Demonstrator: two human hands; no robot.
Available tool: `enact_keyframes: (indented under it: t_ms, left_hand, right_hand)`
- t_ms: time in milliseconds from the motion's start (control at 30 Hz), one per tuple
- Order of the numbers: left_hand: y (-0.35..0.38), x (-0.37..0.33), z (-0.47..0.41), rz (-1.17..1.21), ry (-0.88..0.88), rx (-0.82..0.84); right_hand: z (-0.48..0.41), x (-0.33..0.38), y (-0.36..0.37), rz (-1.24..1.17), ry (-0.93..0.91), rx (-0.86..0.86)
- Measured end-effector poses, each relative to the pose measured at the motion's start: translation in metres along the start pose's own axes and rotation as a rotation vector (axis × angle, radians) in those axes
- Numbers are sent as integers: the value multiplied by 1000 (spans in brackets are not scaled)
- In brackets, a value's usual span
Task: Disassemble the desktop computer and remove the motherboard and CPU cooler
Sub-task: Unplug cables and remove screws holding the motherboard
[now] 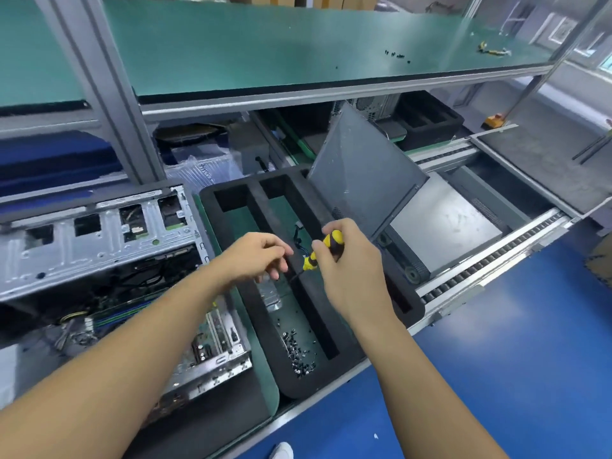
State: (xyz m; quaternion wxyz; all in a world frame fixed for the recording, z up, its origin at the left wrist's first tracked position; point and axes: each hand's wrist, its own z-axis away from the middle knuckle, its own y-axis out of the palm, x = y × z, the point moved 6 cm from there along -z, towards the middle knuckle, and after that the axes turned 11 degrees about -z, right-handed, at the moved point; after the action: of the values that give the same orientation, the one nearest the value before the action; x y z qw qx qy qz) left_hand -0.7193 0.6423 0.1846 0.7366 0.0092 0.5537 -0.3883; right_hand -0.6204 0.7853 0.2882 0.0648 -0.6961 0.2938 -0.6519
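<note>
The opened desktop computer case (99, 246) lies on its side at the left, its motherboard (205, 346) and cables showing inside. My right hand (351, 270) grips a yellow-and-black screwdriver (326, 248) above the black foam tray (228, 226). My left hand (255, 256) is beside it, fingers curled at the screwdriver's dark tip, apparently pinching something small that I cannot make out. A pile of loose black screws (299, 354) lies in the tray's middle slot. The CPU cooler is not distinguishable.
A grey side panel (361, 170) leans up behind the tray, with a flat grey metal panel (443, 223) to its right on the conveyor. A green shelf (265, 44) overhangs the bench, holding a few screws. Roller rails (490, 260) border the blue floor.
</note>
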Motion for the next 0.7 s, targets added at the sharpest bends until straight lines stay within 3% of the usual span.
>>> enact_keyframes:
  t_ms: [200, 367, 533, 700]
  left_hand:
    - [-67, 43, 51, -38, 11, 7]
    - [-77, 85, 71, -172, -12, 217]
    - [-46, 113, 75, -542, 92, 438]
    - [-14, 126, 70, -732, 240, 449]
  right_hand:
    - [13, 48, 64, -62, -14, 219]
    - [27, 69, 110, 8, -26, 348]
    - [49, 58, 152, 277, -22, 591]
    - [65, 37, 171, 567, 36, 687]
